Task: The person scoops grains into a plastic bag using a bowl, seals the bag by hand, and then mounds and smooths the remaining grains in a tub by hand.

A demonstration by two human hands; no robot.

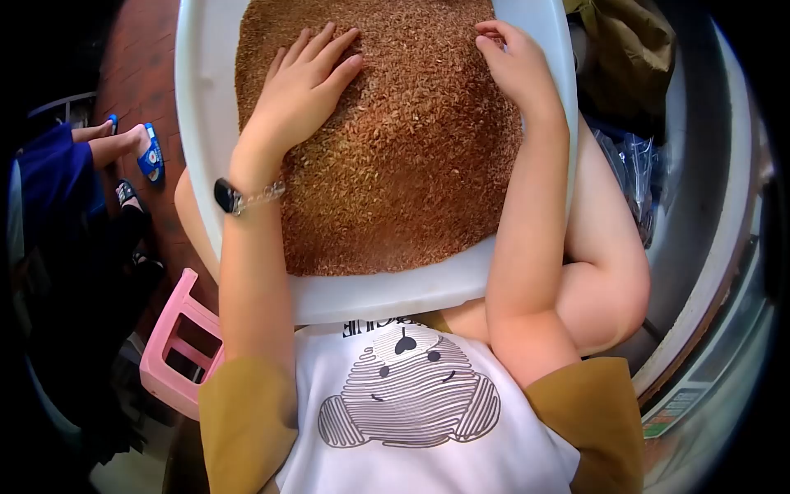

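Note:
A white plastic tub [387,298] rests on my lap, holding a broad heap of reddish-brown grain [411,165] whose exact kind I cannot make out. My left hand [306,86] lies flat on the heap's upper left, its fingers and thumb spread. Over the upper right of the grain, near the tub's right wall, is my right hand [520,72]. Its thumb and fingertips are drawn together in a pinch; whatever may be between them is too small to see.
A pink plastic stool [177,346] stands at lower left. Beyond it, on red paving [136,70], are people's legs and a blue slipper [151,153]. To the right lie a brown bag [629,53] and clear plastic wrapping [638,177]. A smartwatch [226,196] circles my left wrist.

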